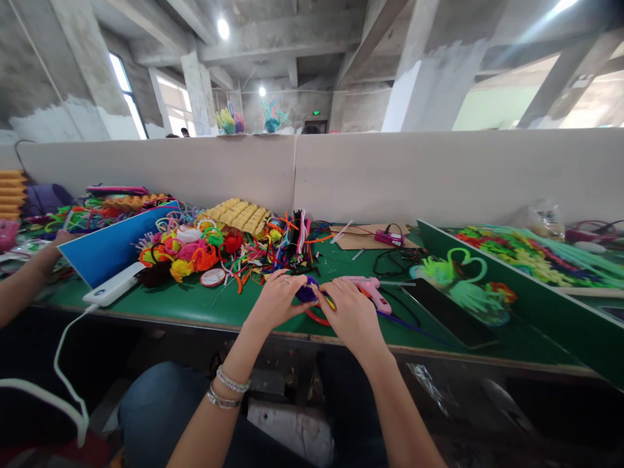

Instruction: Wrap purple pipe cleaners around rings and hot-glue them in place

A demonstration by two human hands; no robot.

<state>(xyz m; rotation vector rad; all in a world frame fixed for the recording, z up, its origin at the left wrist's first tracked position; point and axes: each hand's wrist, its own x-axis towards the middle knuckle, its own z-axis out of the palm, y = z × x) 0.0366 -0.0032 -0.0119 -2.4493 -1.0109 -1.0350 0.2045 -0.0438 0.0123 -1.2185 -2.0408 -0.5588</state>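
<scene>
Both my hands meet at the front edge of the green table [205, 305]. My left hand [277, 300] and my right hand [350, 316] are closed in a pinch on a small purple pipe-cleaner piece [307, 292] held between them. A red ring [316, 318] lies on the table just under my fingers. A pink glue gun [366, 286] lies right behind my right hand.
A heap of coloured pipe cleaners and fuzzy shapes [209, 247] fills the table's left back. A blue board [114, 244], a white power bank [113, 286] with cable, a black phone [448, 312] and a green divider [536, 305] stand around. Another person's arm [29, 276] reaches in at left.
</scene>
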